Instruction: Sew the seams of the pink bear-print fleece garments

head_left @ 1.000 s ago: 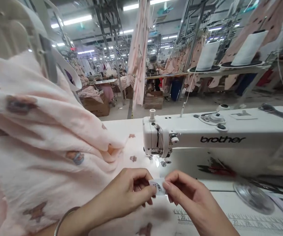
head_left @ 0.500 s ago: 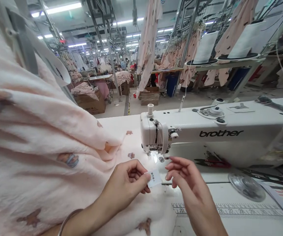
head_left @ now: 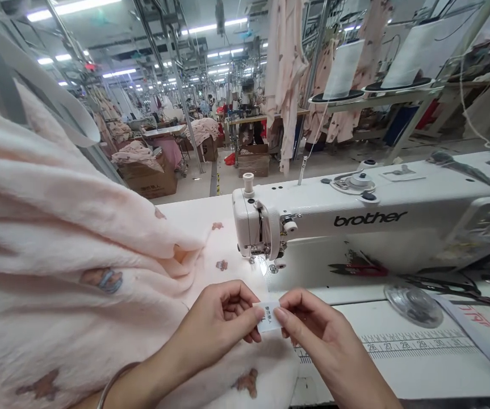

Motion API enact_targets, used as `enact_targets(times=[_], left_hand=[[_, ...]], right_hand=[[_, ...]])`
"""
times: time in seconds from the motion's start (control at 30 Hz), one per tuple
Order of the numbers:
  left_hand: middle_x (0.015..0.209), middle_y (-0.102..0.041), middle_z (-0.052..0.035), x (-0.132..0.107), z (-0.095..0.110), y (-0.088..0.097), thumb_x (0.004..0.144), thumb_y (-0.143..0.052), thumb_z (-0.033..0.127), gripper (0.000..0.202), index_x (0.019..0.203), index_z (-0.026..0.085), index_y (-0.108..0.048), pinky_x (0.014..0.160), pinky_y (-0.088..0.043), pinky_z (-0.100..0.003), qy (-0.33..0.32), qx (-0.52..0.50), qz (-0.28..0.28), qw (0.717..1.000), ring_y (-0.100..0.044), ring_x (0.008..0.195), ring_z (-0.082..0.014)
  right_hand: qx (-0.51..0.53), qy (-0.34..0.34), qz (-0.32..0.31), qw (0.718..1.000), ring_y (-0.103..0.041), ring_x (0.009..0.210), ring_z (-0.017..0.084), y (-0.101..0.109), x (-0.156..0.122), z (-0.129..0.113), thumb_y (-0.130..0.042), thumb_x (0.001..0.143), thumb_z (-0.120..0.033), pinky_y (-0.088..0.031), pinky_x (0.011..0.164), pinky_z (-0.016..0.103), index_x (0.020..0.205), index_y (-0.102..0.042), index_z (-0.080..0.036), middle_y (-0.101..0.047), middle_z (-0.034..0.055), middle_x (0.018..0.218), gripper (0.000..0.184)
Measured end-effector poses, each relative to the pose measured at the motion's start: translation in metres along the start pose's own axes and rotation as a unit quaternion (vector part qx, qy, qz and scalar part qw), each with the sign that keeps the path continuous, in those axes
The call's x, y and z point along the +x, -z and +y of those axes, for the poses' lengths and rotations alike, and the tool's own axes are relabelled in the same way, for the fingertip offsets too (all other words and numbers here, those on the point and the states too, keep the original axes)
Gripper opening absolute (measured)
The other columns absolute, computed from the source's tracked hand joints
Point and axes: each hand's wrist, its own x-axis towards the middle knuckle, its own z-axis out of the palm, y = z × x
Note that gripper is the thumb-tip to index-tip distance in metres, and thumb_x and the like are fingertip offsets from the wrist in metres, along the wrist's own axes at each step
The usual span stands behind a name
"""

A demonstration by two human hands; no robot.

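Observation:
My left hand and my right hand pinch a small white printed label between thumb and fingers, one at each end. They hover just in front of the needle area of a white Brother sewing machine. Under the hands lies pale pink fleece fabric with small brown bear prints, heaped high on the left and spilling over the machine table. A thin bangle circles my left wrist.
A printed ruler strip runs along the table's front right. Red-handled snips and a clear disc lie under the machine arm. Thread cones stand on a shelf at back right. Pink garments hang beyond, with cardboard boxes and other workstations across the aisle.
Half a second ago my right hand was off the label with fingers apart; it has now come back and pinched the label's right end. The view has shifted slightly right.

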Motion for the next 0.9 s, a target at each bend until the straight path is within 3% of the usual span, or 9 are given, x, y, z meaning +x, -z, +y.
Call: enact_targets(times=[0.37,0.47,0.53,0.6,0.7,0.77,0.8,0.9], left_hand=[[0.066,-0.060,-0.0017,0.005,-0.008,-0.002,0.077,-0.067,0.034,0.026,0.078,0.011,-0.056,0.060,-0.049,-0.020,0.011,-0.014,0.007,1.000,-0.062,0.062,-0.0116],[0.066,-0.062,-0.0029,0.005,-0.004,0.010,0.079,-0.063,0.037,0.026,0.078,0.012,-0.058,0.059,-0.048,-0.021,-0.009,0.062,0.029,0.998,-0.062,0.062,-0.0126],[0.068,-0.063,-0.0033,0.011,0.004,0.021,0.081,-0.060,0.037,0.024,0.078,0.013,-0.060,0.060,-0.047,-0.022,-0.044,0.184,0.094,0.977,-0.061,0.063,-0.0135],[0.070,-0.065,-0.0033,0.024,0.010,0.029,0.081,-0.057,0.032,0.018,0.076,0.015,-0.062,0.062,-0.044,-0.024,-0.063,0.340,0.154,0.926,-0.061,0.066,-0.0153],[0.076,-0.067,-0.0055,0.051,0.006,0.030,0.079,-0.052,0.019,0.011,0.074,0.016,-0.061,0.065,-0.041,-0.028,-0.059,0.500,0.117,0.856,-0.060,0.071,-0.0191],[0.083,-0.066,-0.0070,0.066,-0.007,0.027,0.078,-0.049,0.015,0.011,0.076,0.015,-0.060,0.068,-0.041,-0.028,-0.065,0.524,0.075,0.846,-0.060,0.076,-0.0201],[0.087,-0.065,-0.0073,0.071,-0.014,0.027,0.079,-0.048,0.015,0.011,0.079,0.015,-0.059,0.070,-0.042,-0.028,-0.070,0.523,0.066,0.847,-0.059,0.079,-0.0197],[0.094,-0.062,-0.0064,0.073,-0.036,0.034,0.082,-0.045,0.016,0.010,0.083,0.016,-0.055,0.075,-0.043,-0.026,-0.089,0.504,0.049,0.858,-0.057,0.083,-0.0172]], right_hand=[[0.005,0.000,-0.001,1.000,-0.046,0.067,0.012,0.001,0.002,0.004,-0.061,0.082,-0.049,-0.035,0.062,0.022,0.076,-0.055,-0.019,-0.049,-0.0030,0.069,0.032],[-0.035,0.006,0.011,0.999,-0.052,0.074,0.014,0.013,-0.001,0.011,-0.057,0.086,-0.049,-0.040,0.066,0.023,0.085,-0.057,-0.021,-0.056,-0.0009,0.078,0.028],[-0.124,0.045,0.049,0.990,-0.055,0.080,0.016,0.024,-0.003,0.025,-0.052,0.090,-0.046,-0.042,0.068,0.025,0.094,-0.058,-0.023,-0.059,0.0011,0.089,0.024],[-0.251,0.143,0.069,0.955,-0.056,0.088,0.017,0.032,-0.002,0.043,-0.048,0.093,-0.039,-0.044,0.071,0.026,0.100,-0.057,-0.024,-0.059,0.0032,0.098,0.019],[-0.422,0.325,0.060,0.844,-0.052,0.107,0.022,0.032,0.006,0.073,-0.044,0.096,-0.026,-0.043,0.086,0.032,0.113,-0.056,-0.020,-0.057,0.0082,0.115,0.022],[-0.499,0.399,0.050,0.768,-0.045,0.120,0.026,0.026,0.011,0.087,-0.042,0.096,-0.021,-0.038,0.093,0.036,0.122,-0.053,-0.013,-0.053,0.0112,0.126,0.030],[-0.523,0.416,0.041,0.742,-0.043,0.123,0.027,0.023,0.013,0.093,-0.041,0.095,-0.020,-0.037,0.094,0.037,0.124,-0.052,-0.011,-0.052,0.0117,0.130,0.032],[-0.545,0.428,0.006,0.721,-0.040,0.127,0.028,0.018,0.015,0.106,-0.044,0.093,-0.020,-0.034,0.097,0.038,0.122,-0.053,-0.010,-0.051,0.0117,0.132,0.032]])
